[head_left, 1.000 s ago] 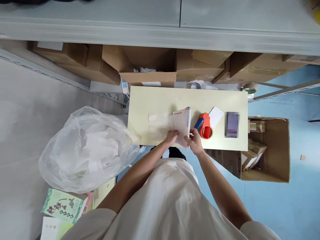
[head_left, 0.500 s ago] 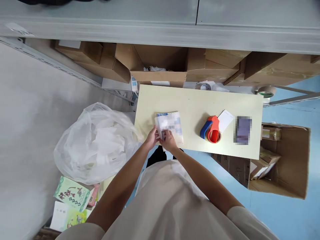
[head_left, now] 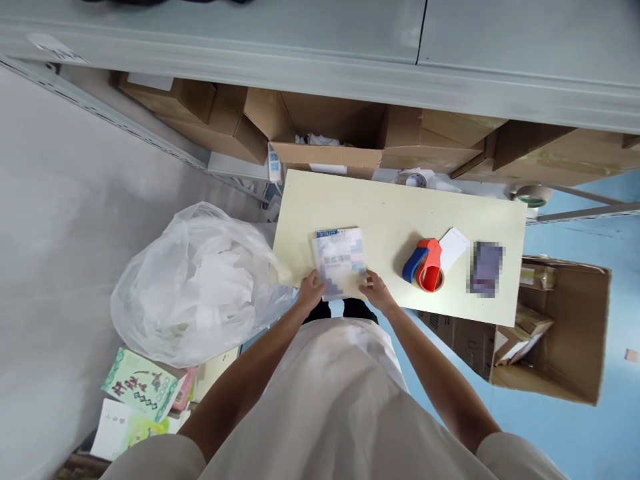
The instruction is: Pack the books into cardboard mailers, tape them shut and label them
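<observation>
A flat, white printed packet (head_left: 341, 263) lies at the table's front edge, a blue strip with white letters showing along its top. Its upper layer is a thin, see-through sheet with faint blue and grey print. My left hand (head_left: 311, 291) pinches the packet's lower left corner, fingers closed. At the lower right corner, my right hand (head_left: 376, 291) grips the same packet between thumb and fingers. To the right stands a red and blue tape dispenser (head_left: 424, 264) with a roll of tape in it, apart from both hands.
The pale table (head_left: 350, 193) also carries a white card (head_left: 454, 247) and a blurred-out dark object (head_left: 486, 269). Left of it sits a clear bag (head_left: 200, 287) of white scraps. An open carton (head_left: 575, 333) stands right. Boxes (head_left: 325, 157) and tape rolls (head_left: 533, 195) line the shelf behind.
My right hand has moved from the packet's middle to its lower right corner. My left hand has shifted slightly down to the lower left corner. The camera view has turned a little.
</observation>
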### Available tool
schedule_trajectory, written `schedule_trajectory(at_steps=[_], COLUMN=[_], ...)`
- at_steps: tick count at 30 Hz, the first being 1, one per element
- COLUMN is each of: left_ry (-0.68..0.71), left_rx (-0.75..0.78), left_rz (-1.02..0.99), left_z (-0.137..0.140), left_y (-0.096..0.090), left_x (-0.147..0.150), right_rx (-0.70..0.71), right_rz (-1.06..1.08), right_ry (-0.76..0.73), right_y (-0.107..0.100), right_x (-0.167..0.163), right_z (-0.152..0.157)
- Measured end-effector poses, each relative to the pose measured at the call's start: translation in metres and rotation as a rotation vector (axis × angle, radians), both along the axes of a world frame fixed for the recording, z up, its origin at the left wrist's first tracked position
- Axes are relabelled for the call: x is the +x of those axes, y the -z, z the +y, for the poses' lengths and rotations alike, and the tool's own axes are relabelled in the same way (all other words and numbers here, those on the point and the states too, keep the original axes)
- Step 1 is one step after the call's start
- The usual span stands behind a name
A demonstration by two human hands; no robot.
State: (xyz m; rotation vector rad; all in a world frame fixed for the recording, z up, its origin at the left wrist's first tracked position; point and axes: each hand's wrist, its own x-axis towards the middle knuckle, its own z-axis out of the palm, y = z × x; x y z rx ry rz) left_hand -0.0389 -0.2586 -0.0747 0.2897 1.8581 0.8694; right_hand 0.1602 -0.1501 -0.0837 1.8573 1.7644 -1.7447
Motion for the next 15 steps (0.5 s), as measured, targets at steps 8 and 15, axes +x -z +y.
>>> schedule_trajectory(at_steps=[8, 15], left_ry=[-0.009, -0.077], left_rx=[0.008, 0.081], left_rz=[0.035, 0.206], left_z=[0.025, 0.065], left_y=[-0.001, 0.002], left_x=[-0.009, -0.075], right_rx=[0.015, 0.049], right_rz=[0.035, 0.141], right_ry=[0.056, 0.068], right_y=[0.009, 0.015], right_x=[-0.03, -0.098], right_z=[-0.004, 0.031])
